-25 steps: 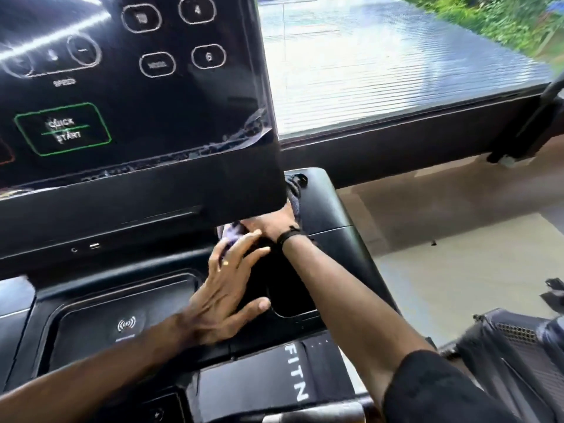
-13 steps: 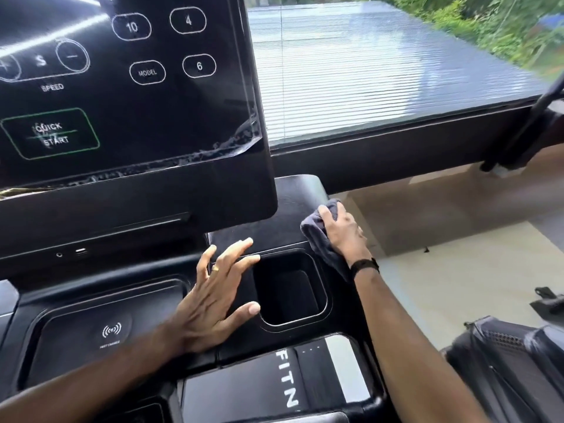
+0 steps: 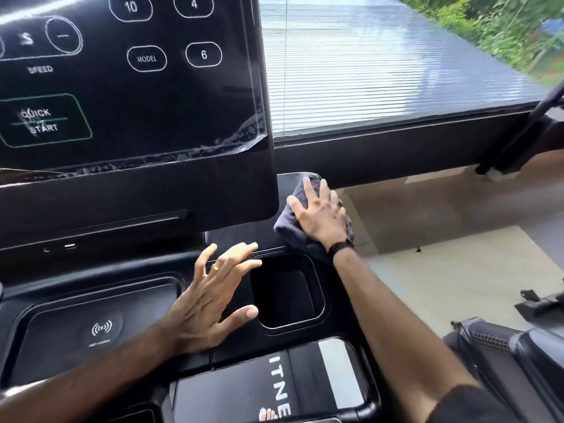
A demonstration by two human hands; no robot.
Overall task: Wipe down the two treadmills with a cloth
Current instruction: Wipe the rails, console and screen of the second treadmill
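Dark, bunched cloth under flat-fingered right hand (left hand splayed, holding nothing) on glossy treadmill console.

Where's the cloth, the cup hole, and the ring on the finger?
cloth (image 3: 288, 232): head view, on its lower left fold beside the right hand.
cup hole (image 3: 287, 296): head view, on its dark inside.
ring (image 3: 215, 267): head view, on the gold band, left hand.

Treadmill console: black plastic, smooth, semi-gloss. Screen above it: glossy, glass-like, reflective, film peeling at the lower edge. Cloth right of screen: dark, soft, matt fabric, creased.
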